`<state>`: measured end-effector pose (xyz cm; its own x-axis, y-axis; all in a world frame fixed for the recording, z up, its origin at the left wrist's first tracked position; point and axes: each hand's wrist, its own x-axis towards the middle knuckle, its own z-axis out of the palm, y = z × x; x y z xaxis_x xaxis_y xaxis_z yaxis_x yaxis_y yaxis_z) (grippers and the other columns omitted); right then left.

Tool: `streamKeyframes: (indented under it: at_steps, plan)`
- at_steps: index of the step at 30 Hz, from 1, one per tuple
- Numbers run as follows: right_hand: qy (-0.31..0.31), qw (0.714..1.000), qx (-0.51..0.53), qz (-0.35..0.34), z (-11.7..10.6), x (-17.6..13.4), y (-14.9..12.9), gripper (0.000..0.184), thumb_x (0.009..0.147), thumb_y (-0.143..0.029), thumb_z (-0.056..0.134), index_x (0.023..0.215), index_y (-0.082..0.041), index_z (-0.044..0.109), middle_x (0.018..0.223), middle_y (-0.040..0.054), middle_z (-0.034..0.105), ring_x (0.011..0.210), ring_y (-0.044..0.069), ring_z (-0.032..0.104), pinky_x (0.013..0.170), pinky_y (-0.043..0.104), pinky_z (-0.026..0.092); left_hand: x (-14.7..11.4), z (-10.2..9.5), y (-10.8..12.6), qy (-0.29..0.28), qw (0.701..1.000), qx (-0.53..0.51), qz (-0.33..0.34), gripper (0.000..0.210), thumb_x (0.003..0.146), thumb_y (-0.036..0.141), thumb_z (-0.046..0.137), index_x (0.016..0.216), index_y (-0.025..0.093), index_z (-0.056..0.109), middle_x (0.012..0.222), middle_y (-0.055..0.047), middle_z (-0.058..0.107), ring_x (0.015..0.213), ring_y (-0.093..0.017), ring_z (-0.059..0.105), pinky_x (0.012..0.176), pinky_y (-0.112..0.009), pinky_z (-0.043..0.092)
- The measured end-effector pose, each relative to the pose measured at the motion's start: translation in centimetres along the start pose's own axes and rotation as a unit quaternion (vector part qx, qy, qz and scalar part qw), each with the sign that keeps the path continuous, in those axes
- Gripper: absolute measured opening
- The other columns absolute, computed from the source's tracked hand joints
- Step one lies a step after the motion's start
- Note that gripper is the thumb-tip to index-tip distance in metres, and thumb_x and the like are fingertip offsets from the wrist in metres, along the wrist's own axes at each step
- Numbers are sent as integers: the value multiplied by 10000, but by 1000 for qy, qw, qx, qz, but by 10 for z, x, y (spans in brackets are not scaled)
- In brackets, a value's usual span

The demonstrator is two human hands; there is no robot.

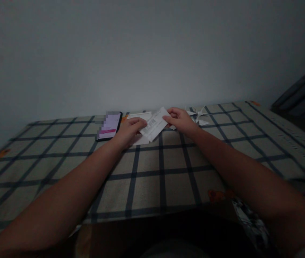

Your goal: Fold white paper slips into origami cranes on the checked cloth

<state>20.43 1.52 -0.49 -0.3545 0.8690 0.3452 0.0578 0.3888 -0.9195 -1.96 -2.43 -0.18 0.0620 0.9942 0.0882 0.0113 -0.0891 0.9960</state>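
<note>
Between my two hands a folded white sheet of paper with faint grey print is held at a slant above the table. My left hand pinches its lower left edge, thumb and fingers together. At its upper right edge, my right hand grips it between thumb and curled fingers. Beneath and behind the held sheet lies more white paper, partly covered by it and by my left hand. Folded white paper pieces with thin points lie just beyond my right hand.
A phone with a lit, partly blurred screen lies left of my left hand. The table wears a checked cloth with orange figures. Behind it rises a plain wall. A dark striped object stands at the right.
</note>
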Motion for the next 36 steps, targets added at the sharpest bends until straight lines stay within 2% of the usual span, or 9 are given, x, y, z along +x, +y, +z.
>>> streamKeyframes:
  at_steps: [6, 9, 13, 16, 20, 22, 27, 33, 36]
  plan:
    - [-29, 999, -7, -23, 4, -4, -2, 307, 790, -323, 714, 1037, -156, 644, 845, 28, 679, 705, 134, 645, 665, 285, 562, -9, 7, 4, -69, 995, 65, -20, 300, 688, 406, 800, 851, 158, 754, 766, -51, 713, 594, -118, 587, 526, -226, 438]
    - [-24, 999, -16, -44, 4, -7, -3, 455, 851, -322, 642, 1282, -207, 552, 787, -12, 653, 645, 119, 617, 658, 279, 557, -6, 7, 3, -41, 999, 19, -21, 266, 685, 374, 804, 818, 154, 735, 719, -36, 690, 557, -107, 565, 501, -216, 427]
    - [-63, 994, -36, -87, 5, -9, -3, 622, 854, -219, 576, 1454, -266, 418, 1051, 40, 676, 710, 111, 621, 698, 271, 547, 1, 5, 3, -16, 996, -84, -23, 181, 696, 274, 790, 780, 151, 687, 732, -33, 695, 608, -111, 618, 591, -224, 520]
    - [-92, 983, -82, -133, 6, -8, -4, 565, 807, -209, 638, 1363, -251, 549, 1194, 71, 636, 857, 146, 634, 772, 296, 539, 2, 5, 3, -14, 993, -107, -54, 138, 713, 195, 759, 815, 153, 675, 755, -33, 708, 618, -103, 640, 640, -233, 566]
    - [-92, 966, -158, -184, 5, -5, -6, 183, 813, -315, 707, 954, -203, 738, 1098, 80, 649, 1057, 208, 604, 941, 377, 494, 0, 7, 1, -25, 993, -84, -76, 114, 725, 176, 732, 828, 149, 691, 712, -40, 707, 574, -99, 636, 583, -211, 563]
    - [-69, 966, -169, -182, 5, -5, -5, 179, 841, -357, 687, 885, -189, 733, 1032, 77, 661, 1037, 206, 607, 963, 394, 483, -2, 7, -1, -50, 994, -62, -72, 149, 730, 187, 719, 874, 146, 716, 734, -63, 727, 586, -116, 653, 581, -221, 568]
    - [-48, 990, -96, -91, 8, -4, 0, 229, 800, -363, 712, 885, -152, 688, 895, 62, 680, 838, 179, 639, 820, 366, 549, -9, 8, 1, -117, 992, -24, -48, 223, 749, 256, 687, 925, 123, 721, 794, -102, 749, 626, -166, 689, 599, -288, 588]
    - [-33, 998, 6, -44, 15, -4, 2, 258, 772, -331, 711, 944, -166, 613, 968, 66, 677, 868, 181, 677, 766, 333, 585, -15, 12, 10, -94, 992, 84, -6, 290, 738, 396, 766, 859, 136, 720, 746, -79, 733, 642, -167, 687, 637, -300, 587]
    - [-25, 998, 25, -48, 17, -6, 1, 358, 780, -336, 702, 1058, -192, 527, 888, 32, 673, 774, 163, 677, 675, 298, 567, -14, 11, 10, -90, 990, 112, 11, 339, 731, 473, 777, 789, 143, 732, 734, -85, 739, 606, -159, 676, 634, -296, 583]
